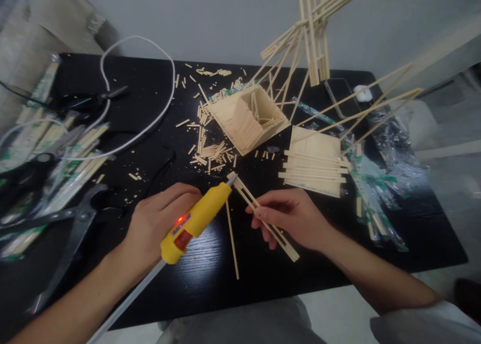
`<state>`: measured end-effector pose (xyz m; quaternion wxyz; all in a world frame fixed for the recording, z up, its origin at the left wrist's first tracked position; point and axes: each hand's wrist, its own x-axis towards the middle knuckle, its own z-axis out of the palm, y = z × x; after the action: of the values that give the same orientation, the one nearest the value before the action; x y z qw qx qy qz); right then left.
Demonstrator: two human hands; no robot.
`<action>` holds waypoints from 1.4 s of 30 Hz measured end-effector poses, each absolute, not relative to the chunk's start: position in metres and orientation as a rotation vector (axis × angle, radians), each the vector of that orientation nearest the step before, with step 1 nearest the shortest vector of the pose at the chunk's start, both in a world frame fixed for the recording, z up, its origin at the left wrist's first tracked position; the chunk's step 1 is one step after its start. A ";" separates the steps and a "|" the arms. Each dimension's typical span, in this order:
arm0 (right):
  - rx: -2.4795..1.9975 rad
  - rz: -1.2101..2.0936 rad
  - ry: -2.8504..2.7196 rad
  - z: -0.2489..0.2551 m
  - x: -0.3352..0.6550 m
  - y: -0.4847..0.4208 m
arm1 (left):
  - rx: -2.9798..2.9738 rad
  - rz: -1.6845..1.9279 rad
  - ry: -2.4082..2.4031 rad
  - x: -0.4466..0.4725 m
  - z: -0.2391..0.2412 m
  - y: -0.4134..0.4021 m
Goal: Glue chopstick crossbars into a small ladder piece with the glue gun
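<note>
My left hand [160, 218] is wrapped round a yellow hot glue gun [205, 213] with a lit red light and a glue stick [131, 299] trailing from its back. The gun's metal nozzle is at the far end of a pair of joined chopsticks [276, 233]. Those chopsticks are pinched between thumb and fingers of my right hand [287, 213], with a narrow gap running between them. A single chopstick [232, 238] lies on the black table [195, 284] between my hands. Whether glue is on the wood is too small to tell.
A wooden stick model [240, 116] with a tall windmill-like frame [311, 28] stands at the back. Cut stick pieces [214, 153] lie around it. A stick panel [315, 158] is at right. Pliers [84, 213], a white cable [171, 63] and bagged chopsticks [80, 168] lie left.
</note>
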<state>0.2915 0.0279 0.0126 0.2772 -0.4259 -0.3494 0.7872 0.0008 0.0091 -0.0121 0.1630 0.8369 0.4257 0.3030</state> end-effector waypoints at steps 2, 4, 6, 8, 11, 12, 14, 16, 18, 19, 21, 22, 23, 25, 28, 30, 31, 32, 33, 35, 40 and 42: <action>-1.143 2.119 -0.939 0.012 0.291 0.028 | 2.398 0.868 1.198 0.001 -0.012 0.009; -1.154 2.117 -0.942 0.012 0.291 0.028 | 2.430 0.850 1.143 0.002 -0.012 0.009; -1.165 2.111 -0.946 0.012 0.291 0.028 | 2.438 0.836 1.135 0.002 -0.012 0.009; -1.166 2.109 -0.949 0.012 0.291 0.028 | 2.409 0.852 1.184 0.000 -0.012 0.009; -1.158 2.115 -0.948 0.011 0.291 0.028 | 2.391 0.883 1.199 0.000 -0.013 0.009; -1.151 2.117 -0.947 0.011 0.291 0.028 | 2.403 0.881 1.181 0.001 -0.013 0.009; -1.140 2.120 -0.944 0.011 0.291 0.028 | 2.434 0.867 1.146 0.001 -0.013 0.010; -1.141 2.119 -0.941 0.011 0.292 0.029 | 2.411 0.879 1.142 0.001 -0.012 0.011; -1.147 2.121 -0.942 0.011 0.291 0.029 | 2.356 0.926 1.181 -0.001 -0.011 0.012; -1.150 2.123 -0.942 0.012 0.291 0.029 | 2.339 0.930 1.188 -0.002 -0.010 0.013; -1.155 2.126 -0.948 0.012 0.291 0.029 | 2.339 0.920 1.175 -0.003 -0.010 0.013; -1.160 2.124 -0.949 0.013 0.291 0.030 | 2.350 0.908 1.167 -0.003 -0.010 0.014; -1.163 2.122 -0.952 0.013 0.291 0.030 | 2.364 0.899 1.163 -0.003 -0.010 0.013; -1.164 2.118 -0.960 0.013 0.291 0.030 | 2.383 0.915 1.181 -0.003 -0.010 0.013; -1.158 2.117 -0.973 0.012 0.292 0.030 | 2.379 0.927 1.205 -0.002 -0.011 0.014; -1.159 2.115 -0.977 0.011 0.292 0.030 | 2.380 0.907 1.186 -0.002 -0.011 0.014; -1.158 2.114 -0.976 0.011 0.291 0.030 | 2.378 0.896 1.185 -0.003 -0.011 0.015; -1.155 2.113 -0.974 0.011 0.291 0.030 | 2.377 0.894 1.188 -0.003 -0.011 0.015; -1.150 2.114 -0.973 0.010 0.291 0.030 | 2.377 0.893 1.194 -0.004 -0.012 0.015; -1.145 2.121 -0.967 0.010 0.291 0.030 | 2.384 0.894 1.203 -0.004 -0.012 0.015; -1.153 2.127 -0.956 0.010 0.292 0.029 | 2.383 0.914 1.218 -0.006 -0.012 0.016; -1.144 2.140 -0.942 0.010 0.292 0.029 | 2.402 0.922 1.197 -0.006 -0.011 0.016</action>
<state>0.2921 0.0288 0.0103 0.2659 -0.4236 -0.3489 0.7925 -0.0058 0.0160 -0.0114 0.1511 0.8367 0.4171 0.3212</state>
